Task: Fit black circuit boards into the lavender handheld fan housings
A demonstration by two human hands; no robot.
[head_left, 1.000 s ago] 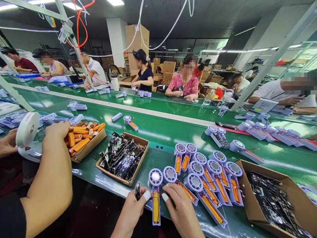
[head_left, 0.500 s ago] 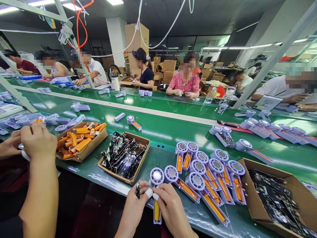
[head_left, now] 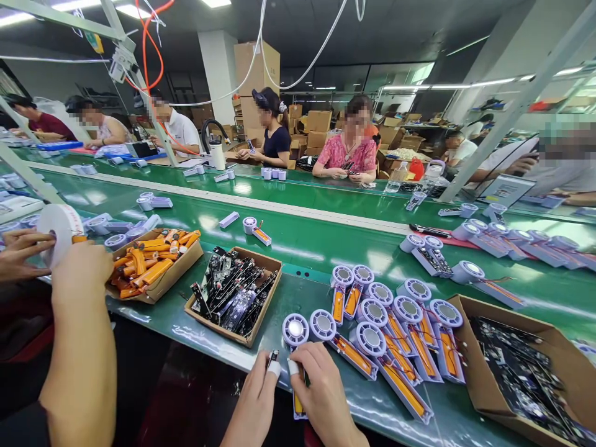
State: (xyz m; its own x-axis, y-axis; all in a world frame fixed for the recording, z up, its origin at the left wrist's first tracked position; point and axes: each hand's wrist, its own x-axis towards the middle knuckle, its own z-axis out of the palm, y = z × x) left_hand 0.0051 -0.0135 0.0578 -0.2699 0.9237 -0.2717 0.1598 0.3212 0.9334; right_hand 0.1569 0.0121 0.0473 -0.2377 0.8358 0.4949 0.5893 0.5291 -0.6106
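Note:
Between thumb and fingers, my left hand (head_left: 255, 394) pinches a small dark circuit board (head_left: 274, 356) above the table's front edge. Beside it, my right hand (head_left: 321, 388) curls over the handle of a lilac fan unit (head_left: 295, 329) holding an orange battery; its fingertips are close together, and whether they grip the unit or a wire is hidden. To the right lie several more lilac fan units (head_left: 371, 340) with orange batteries and thin wires. A cardboard tray of circuit boards (head_left: 235, 298) stands left of my hands.
A box of boards (head_left: 526, 372) stands at the right. At the left, a co-worker's hands hold a white roll (head_left: 60, 233) beside a tray of orange batteries (head_left: 153, 264). A green conveyor (head_left: 316, 248) runs behind, with fan units on it and people seated beyond.
My hands have moved apart, and the board in my left hand has shifted right. The co-worker's hands now hold up a white roll. Units on the conveyor have shifted slightly right.

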